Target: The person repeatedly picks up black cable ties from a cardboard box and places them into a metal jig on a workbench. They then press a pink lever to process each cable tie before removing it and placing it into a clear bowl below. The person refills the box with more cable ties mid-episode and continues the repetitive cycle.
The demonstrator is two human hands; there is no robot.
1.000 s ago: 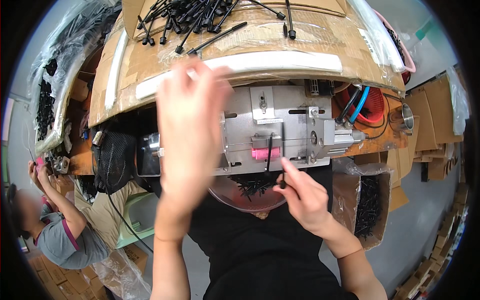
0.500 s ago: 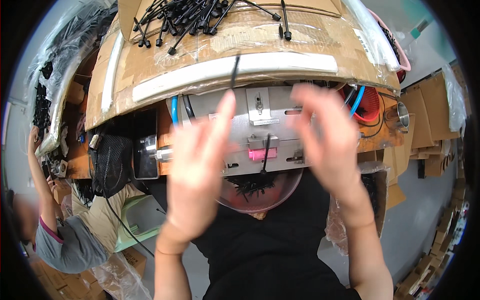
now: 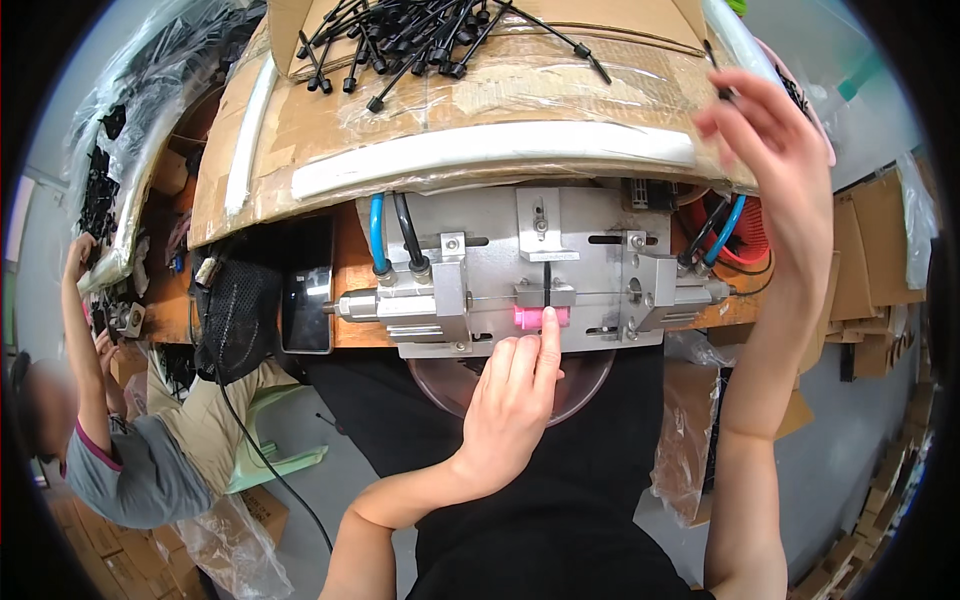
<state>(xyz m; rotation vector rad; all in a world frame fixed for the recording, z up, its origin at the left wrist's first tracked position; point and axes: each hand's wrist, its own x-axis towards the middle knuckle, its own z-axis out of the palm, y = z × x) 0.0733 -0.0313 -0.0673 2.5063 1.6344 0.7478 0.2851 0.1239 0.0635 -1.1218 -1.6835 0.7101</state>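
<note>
My left hand reaches to the front of a metal clamping fixture. Its index finger is stretched out, the other fingers loosely bent. The fingertip rests on the near end of a thin black rod, which lies across a small metal block above a pink block. That end of the rod is hidden under the finger. My right hand is raised at the far right, beside the cardboard. Between its thumb and fingers it pinches a black rod with a knob.
Several black knobbed rods lie piled on the cardboard beyond the fixture. A clear bowl sits beneath its front edge. Blue hoses run into both sides. A red basket stands right; another person works at left.
My left hand, which held a rod upright, has come down to the fixture, where a rod now lies. My right hand has swung up and right; loose rods at the cardboard's right are gone.
</note>
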